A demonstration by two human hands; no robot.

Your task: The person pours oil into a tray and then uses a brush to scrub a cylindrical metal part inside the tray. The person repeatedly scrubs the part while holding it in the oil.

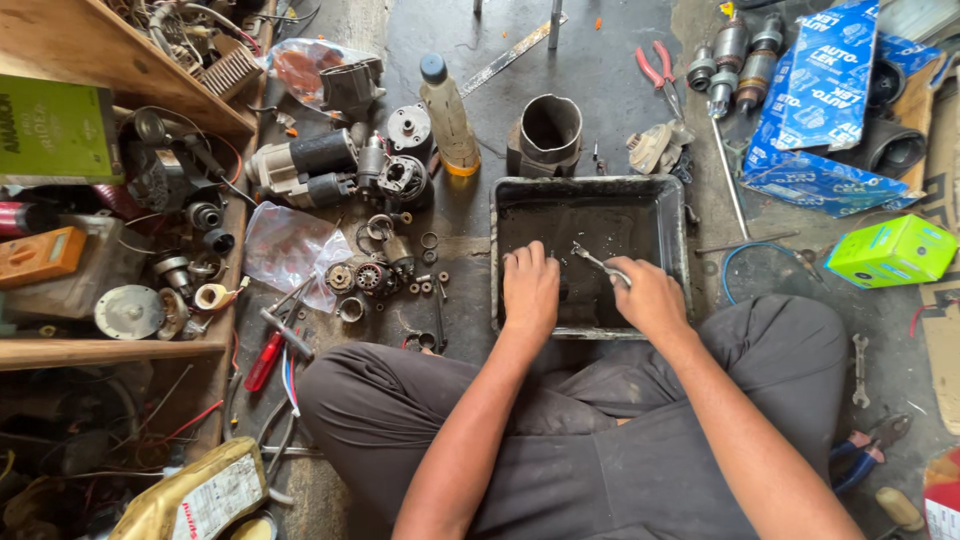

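A black rectangular tray [515, 192] holding dark oily liquid sits on the floor in front of my crossed legs. My left hand [530, 288] reaches into its near part, fingers curled down into the liquid; what they touch is hidden. My right hand [648, 297] is beside it, closed on a small metal wrench [592, 259] whose head sticks out to the left over the tray.
Starter motor parts [310, 165], washers and gears lie left of the tray, with a plastic bottle [448, 112] and a black cylinder housing [548, 132] behind. Red pliers [660, 75], armatures [735, 55], blue boxes [830, 90] and a green box [892, 250] are at right. Wooden shelves [110, 350] stand left.
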